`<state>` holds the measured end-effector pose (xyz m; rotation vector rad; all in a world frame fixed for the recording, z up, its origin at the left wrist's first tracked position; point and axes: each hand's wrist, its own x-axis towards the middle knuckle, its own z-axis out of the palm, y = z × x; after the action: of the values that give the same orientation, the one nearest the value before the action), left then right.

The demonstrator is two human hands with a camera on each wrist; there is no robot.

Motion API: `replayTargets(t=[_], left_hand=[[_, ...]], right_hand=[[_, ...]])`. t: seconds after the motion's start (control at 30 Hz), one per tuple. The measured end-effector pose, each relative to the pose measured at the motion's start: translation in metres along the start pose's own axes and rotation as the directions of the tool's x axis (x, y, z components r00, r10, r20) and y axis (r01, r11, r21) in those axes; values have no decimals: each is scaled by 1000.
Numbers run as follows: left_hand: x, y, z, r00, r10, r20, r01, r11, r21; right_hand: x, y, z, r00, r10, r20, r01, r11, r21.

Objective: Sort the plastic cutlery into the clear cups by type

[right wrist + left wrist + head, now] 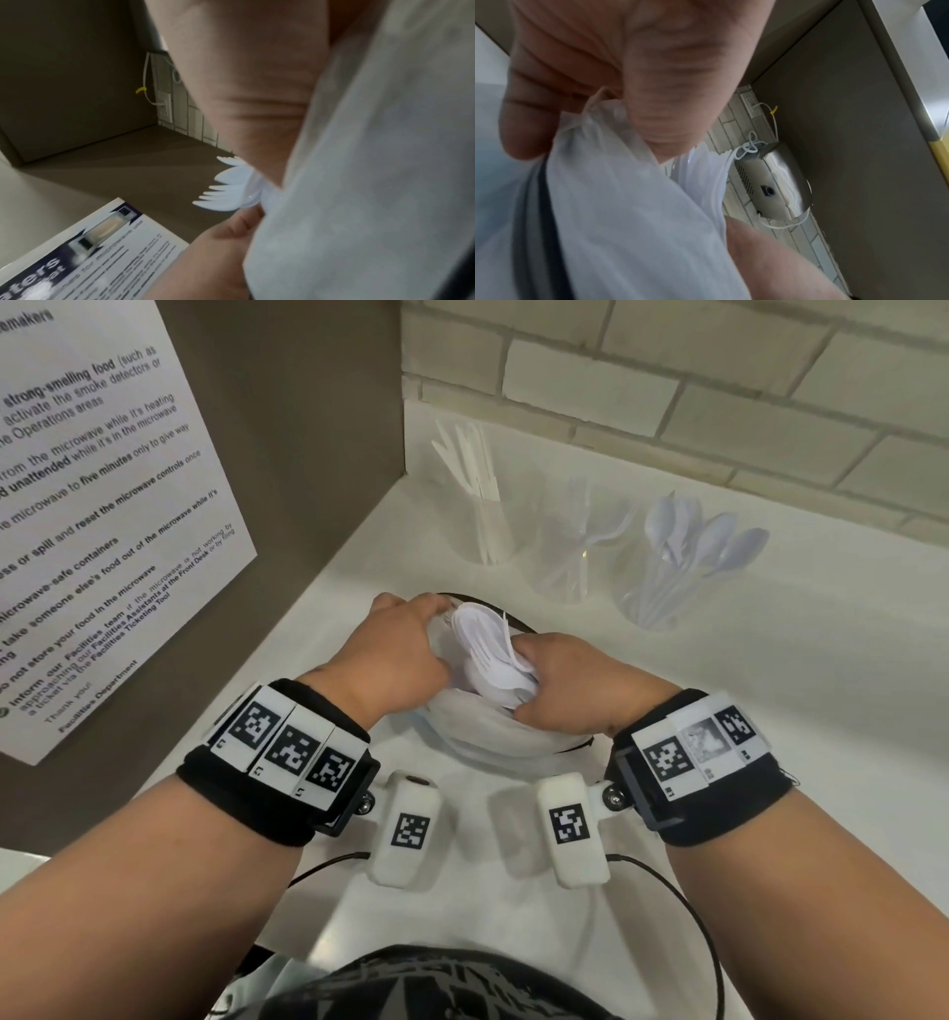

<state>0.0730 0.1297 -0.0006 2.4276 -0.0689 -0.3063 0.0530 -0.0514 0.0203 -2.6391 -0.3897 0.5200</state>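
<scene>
White plastic cutlery bundle (488, 649), light, slippery, loosely nested, needs a handle-end grip; left hand (395, 654) pinches the thin white bag (488, 731), right hand (560, 680) clasps the bundle.

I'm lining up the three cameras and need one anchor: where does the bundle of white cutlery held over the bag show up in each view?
Head: cutlery bundle at centre, between the left hand and right hand.
Left wrist: stacked edges at centre, below the thumb, above the bag.
Right wrist: fanned fork and spoon tips at centre.
Shared landmark: the white bag, in all three.
</scene>
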Motion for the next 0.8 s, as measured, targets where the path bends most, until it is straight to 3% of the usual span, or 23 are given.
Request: replayTargets(t=[0.1, 0.23, 0.47, 0.57, 0.67, 0.73, 0.8], left_hand=[[2, -4, 2, 999, -29, -24, 27, 998, -55], [7, -7, 2, 992, -116, -58, 96, 958, -271], [9, -6, 2, 980, -182, -77, 138, 910, -390], [3, -6, 3, 991, -114, -76, 82, 937, -340], [-6, 0, 10, 999, 32, -7, -32, 990, -141], [-8, 0, 15, 999, 25, -25, -27, 993, -117], [-9, 0, 13, 993, -14, -117, -9, 980, -200]], right_hand=[[-1, 3, 0, 1000, 17, -4, -17, 997, 71], [-2, 6, 0, 1000, -1, 24, -2, 996, 92], [-5, 8, -9, 999, -5, 42, 1, 996, 86], [-6, 8, -10, 999, 11, 36, -15, 993, 114], [1, 5, -5, 998, 51, 33, -54, 994, 100], [6, 3, -5, 999, 36, 35, -39, 996, 75], [9, 2, -6, 999, 18, 31, -20, 998, 54]])
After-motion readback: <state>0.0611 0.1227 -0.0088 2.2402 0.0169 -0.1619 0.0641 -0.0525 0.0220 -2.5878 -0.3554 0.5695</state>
